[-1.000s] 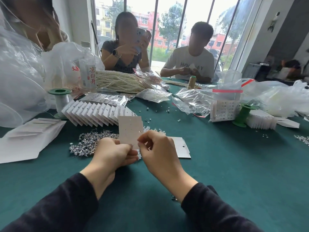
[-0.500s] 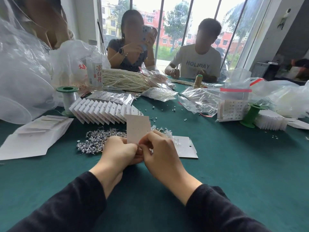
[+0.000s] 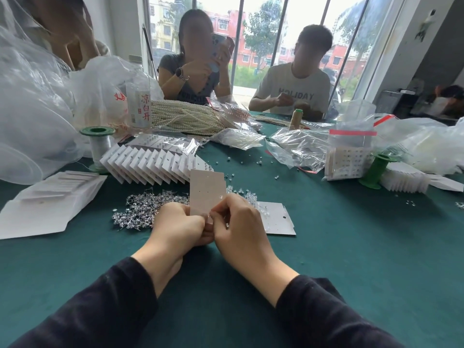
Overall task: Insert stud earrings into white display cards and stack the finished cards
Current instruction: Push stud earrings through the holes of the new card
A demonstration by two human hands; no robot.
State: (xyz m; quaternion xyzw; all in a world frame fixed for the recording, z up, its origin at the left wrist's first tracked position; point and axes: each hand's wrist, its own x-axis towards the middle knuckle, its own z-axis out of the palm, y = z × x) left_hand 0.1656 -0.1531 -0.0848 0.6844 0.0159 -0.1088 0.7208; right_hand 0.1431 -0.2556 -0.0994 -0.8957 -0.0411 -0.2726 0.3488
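My left hand (image 3: pixel 179 227) grips the bottom of a card (image 3: pixel 207 190) and holds it upright, while my right hand (image 3: pixel 241 222) pinches its lower right edge. The earrings (image 3: pixel 145 212) lie heaped on the surface (image 3: pixel 351 247) at ten o'clock from my hands. The row of cards (image 3: pixel 150 164) stands fanned beyond, at eleven.

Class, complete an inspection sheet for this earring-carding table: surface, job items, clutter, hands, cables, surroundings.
Surface: green cloth table.
Job items: display card held upright; stud pile on the table to its left; fanned finished cards beyond the pile; flat card lying to its right.
Clutter: plastic bags, pearl strands, green spools, bottle.
Hands: left hand and right hand both pinch the display card's lower edge.
Cables: nothing seen.
Surroundings: seated people opposite, windows behind them.
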